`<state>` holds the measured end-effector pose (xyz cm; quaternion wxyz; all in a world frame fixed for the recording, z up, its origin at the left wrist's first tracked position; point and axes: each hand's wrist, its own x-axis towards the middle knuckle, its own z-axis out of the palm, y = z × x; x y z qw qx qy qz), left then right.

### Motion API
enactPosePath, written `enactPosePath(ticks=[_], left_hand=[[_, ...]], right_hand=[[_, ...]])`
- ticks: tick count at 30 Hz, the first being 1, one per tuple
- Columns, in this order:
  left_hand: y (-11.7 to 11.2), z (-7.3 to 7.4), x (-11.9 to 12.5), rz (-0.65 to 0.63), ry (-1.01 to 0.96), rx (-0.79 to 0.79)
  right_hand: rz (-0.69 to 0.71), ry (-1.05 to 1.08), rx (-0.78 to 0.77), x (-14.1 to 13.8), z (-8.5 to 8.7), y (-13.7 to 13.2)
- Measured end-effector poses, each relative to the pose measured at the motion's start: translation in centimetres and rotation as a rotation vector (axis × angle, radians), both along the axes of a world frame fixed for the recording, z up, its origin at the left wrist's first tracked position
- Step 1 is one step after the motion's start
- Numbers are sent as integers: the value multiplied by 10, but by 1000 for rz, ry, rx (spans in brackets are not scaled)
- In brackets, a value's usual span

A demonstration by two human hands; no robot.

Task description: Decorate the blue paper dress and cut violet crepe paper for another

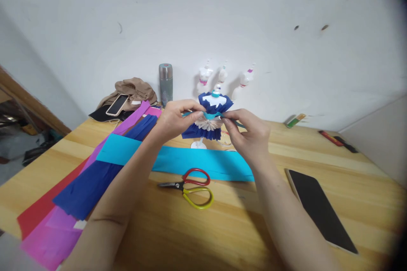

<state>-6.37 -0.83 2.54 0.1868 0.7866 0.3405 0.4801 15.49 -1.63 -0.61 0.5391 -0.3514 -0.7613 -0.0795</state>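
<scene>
A small white mannequin (pixel 215 100) on a round base (pixel 199 146) stands beyond my hands, wearing dark blue ruffled paper (pixel 219 134) and a pleated white fan piece (pixel 208 123). A narrow turquoise paper strip (pixel 211 115) crosses its waist. My left hand (pixel 184 119) pinches the strip on the left side. On the right, my right hand (pixel 246 129) pinches the other side, with a tail of the strip showing behind the fingers. Scissors (pixel 187 186) with one red and one yellow handle lie nearer to me, beside a wide turquoise paper band (pixel 203 163).
Blue paper (pixel 85 186), pink paper (pixel 51 237) and red paper (pixel 47 203) lie at left. Behind them are a brown cloth (pixel 136 91), a phone (pixel 117 105) and a thermos (pixel 165 84). Several small white mannequins (pixel 205 77) stand by the wall. A black tablet-like device (pixel 321 207) lies at right.
</scene>
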Motion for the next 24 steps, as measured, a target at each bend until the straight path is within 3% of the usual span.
enactPosePath(ticks=[16,24], left_hand=[[1,1,-1,-15,8,-12],[6,-7,3,6,-36,9]], right_hand=[[25,135,-130,-5,-3,-1],[-33,113,-70,-4,-3,-1]])
